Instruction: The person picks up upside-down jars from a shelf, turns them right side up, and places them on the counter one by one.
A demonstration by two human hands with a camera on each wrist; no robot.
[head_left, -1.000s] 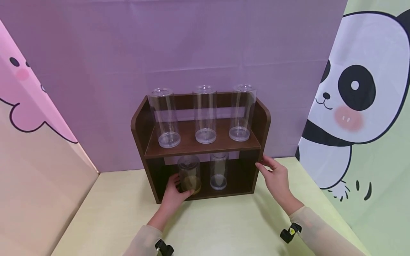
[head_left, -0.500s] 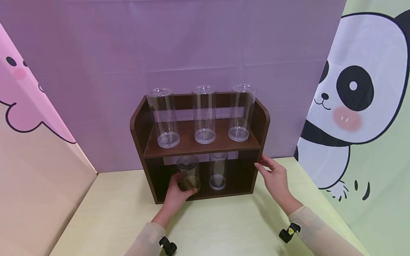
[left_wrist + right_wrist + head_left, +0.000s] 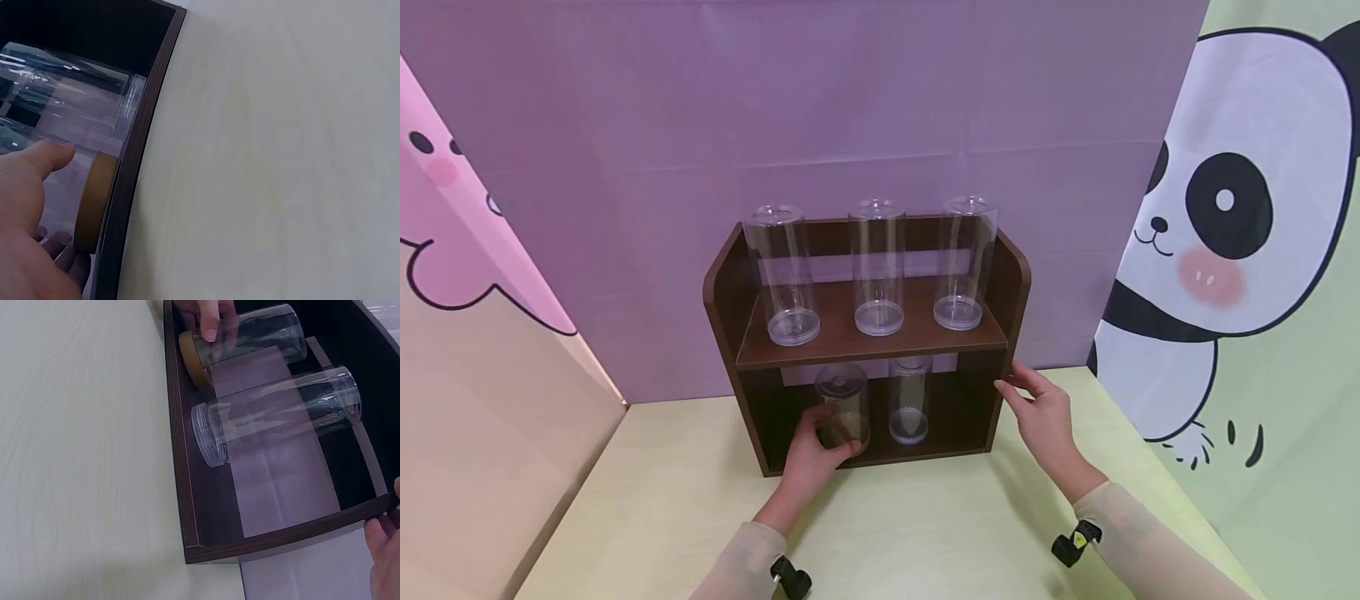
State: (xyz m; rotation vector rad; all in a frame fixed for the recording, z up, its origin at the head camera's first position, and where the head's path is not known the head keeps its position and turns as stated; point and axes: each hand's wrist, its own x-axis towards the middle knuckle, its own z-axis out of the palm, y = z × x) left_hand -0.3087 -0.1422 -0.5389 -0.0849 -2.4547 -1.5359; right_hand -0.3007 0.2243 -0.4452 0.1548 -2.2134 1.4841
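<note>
We've got a pale table [image 3: 917, 533] bearing a brown shelf [image 3: 917, 329]: three upper jars [image 3: 877, 267] standing, two lower jars [image 3: 844, 396] beneath!

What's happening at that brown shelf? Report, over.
Left hand gripping gold-capped jar, lower level. Right hand holding brown shelf by its right edge. Clear-capped jar beside, apart; nothing visibly blocking the front.

A purple cloth [image 3: 940, 100] and a panda print [image 3: 1232, 217] around the table [image 3: 917, 533] mark a staged setting.

Smooth, glossy jar [image 3: 846, 398]; wood-look shelf [image 3: 837, 308].
</note>
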